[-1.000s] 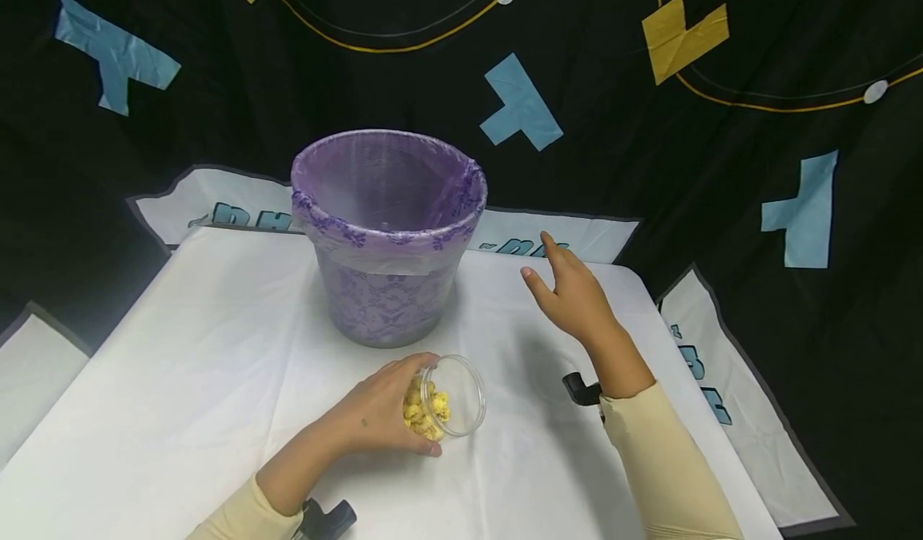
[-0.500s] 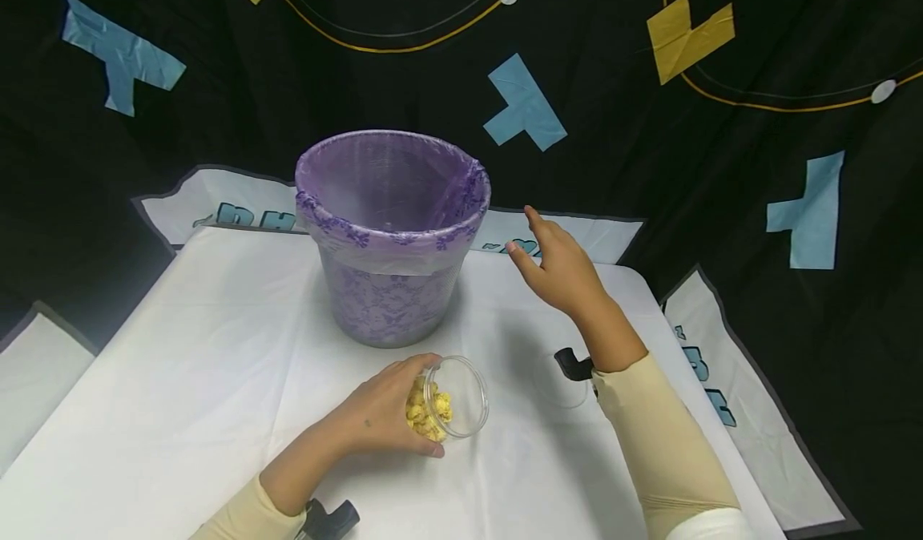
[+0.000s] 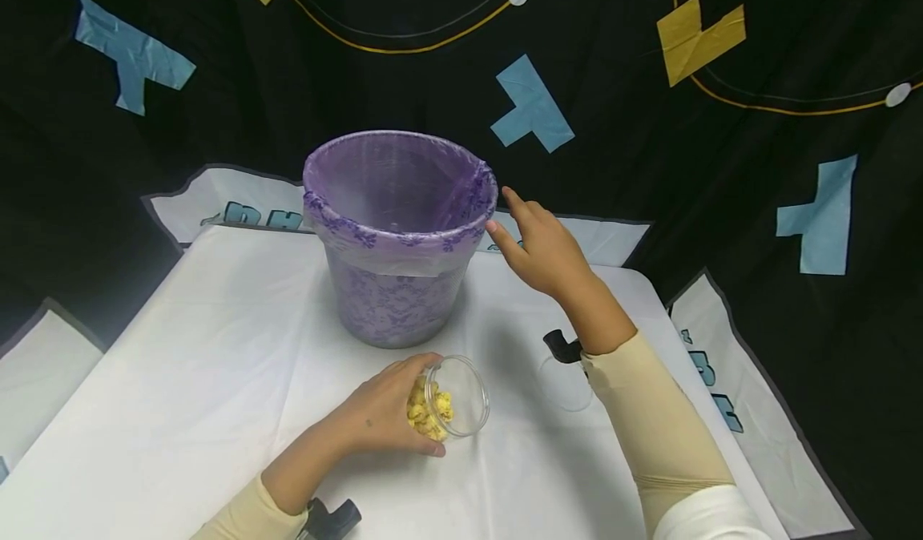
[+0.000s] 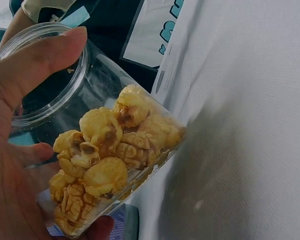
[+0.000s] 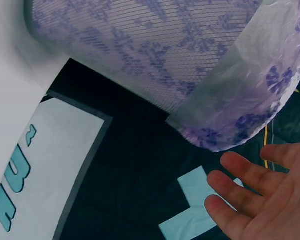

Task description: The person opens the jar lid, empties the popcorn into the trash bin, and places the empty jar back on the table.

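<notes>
My left hand (image 3: 389, 408) grips a clear plastic jar (image 3: 461, 396) tilted on its side above the table, its uncovered mouth facing right. Yellow popcorn (image 3: 430, 412) lies inside it; in the left wrist view, walnut halves (image 4: 138, 149) show among the pieces. My right hand (image 3: 541, 243) is raised with its fingers extended beside the right rim of a purple floral bin (image 3: 397, 300). In the right wrist view, those fingers (image 5: 245, 200) look apart from the bin's side and hold nothing. A translucent liner (image 3: 404, 239) is folded over the bin's rim.
A faint clear round lid (image 3: 566, 406) lies on the white tablecloth (image 3: 180, 404), under my right forearm. Behind the table hangs a black curtain (image 3: 404, 83) with blue and yellow tape pieces. White printed banners (image 3: 764, 428) run along the table's edges.
My right hand has moved left and farther up in the view, from over the table's right side to close by the bin's rim. The left hand and jar stay in place.
</notes>
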Demonstrator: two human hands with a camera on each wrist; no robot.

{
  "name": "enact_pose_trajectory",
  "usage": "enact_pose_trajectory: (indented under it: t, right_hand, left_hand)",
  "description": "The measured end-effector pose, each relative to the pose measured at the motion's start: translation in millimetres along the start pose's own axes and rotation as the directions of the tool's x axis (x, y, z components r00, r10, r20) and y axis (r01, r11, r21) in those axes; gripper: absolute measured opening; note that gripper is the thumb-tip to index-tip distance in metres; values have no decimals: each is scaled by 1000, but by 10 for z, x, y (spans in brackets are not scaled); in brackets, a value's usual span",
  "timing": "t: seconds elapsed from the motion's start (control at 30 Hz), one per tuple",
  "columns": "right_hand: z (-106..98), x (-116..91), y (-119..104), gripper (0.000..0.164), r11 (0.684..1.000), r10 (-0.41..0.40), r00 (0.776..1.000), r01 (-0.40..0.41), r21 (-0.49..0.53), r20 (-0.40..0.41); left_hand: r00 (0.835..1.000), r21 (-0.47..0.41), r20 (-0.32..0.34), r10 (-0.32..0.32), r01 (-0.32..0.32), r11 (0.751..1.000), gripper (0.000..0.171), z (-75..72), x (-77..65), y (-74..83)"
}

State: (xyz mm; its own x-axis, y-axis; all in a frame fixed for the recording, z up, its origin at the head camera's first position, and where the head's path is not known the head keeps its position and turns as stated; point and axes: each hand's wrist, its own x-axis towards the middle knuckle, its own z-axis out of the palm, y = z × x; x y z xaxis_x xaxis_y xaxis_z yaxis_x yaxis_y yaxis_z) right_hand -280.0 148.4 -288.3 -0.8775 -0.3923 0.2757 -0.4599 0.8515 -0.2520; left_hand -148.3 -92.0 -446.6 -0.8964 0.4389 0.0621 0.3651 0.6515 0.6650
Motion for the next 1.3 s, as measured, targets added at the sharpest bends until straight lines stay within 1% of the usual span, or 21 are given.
enact_pose_trajectory:
  t: [0.2, 0.43, 0.6, 0.87, 1.0, 1.2, 1.3]
  right_hand:
    - [-46, 69, -122, 73, 1000, -14, 1000, 14, 20, 6]
    - [-58, 159, -222, 75, 999, -25, 999, 25, -22, 23]
    - [-61, 196, -288, 73, 999, -17, 1000, 18, -38, 7]
    - [-12, 215, -338, 63, 998, 42, 997, -39, 45, -59]
    - [28, 218, -330, 57, 997, 44, 996, -38, 69, -82]
    - [52, 228, -328, 54, 994, 41, 995, -31, 104, -94]
    - [67, 231, -328, 53, 992, 51, 994, -40, 120, -96]
  left_hand:
    - [1000, -4, -11, 7, -7, 1000, 122, -13, -19, -8]
    - [1000, -5, -20, 0, 0, 1000, 119, -30, -38, -9]
    - [1000, -6, -16, -8, 8, 1000, 120, -37, -46, -12]
    - [1000, -5, -17, -16, 16, 1000, 120, -49, -58, -20]
    - [999, -9, -22, -23, 23, 1000, 120, -67, -67, -24]
    - [996, -44, -40, -80, 78, 996, 121, -138, -118, -56]
    - [993, -39, -59, -102, 100, 994, 121, -181, -157, -98]
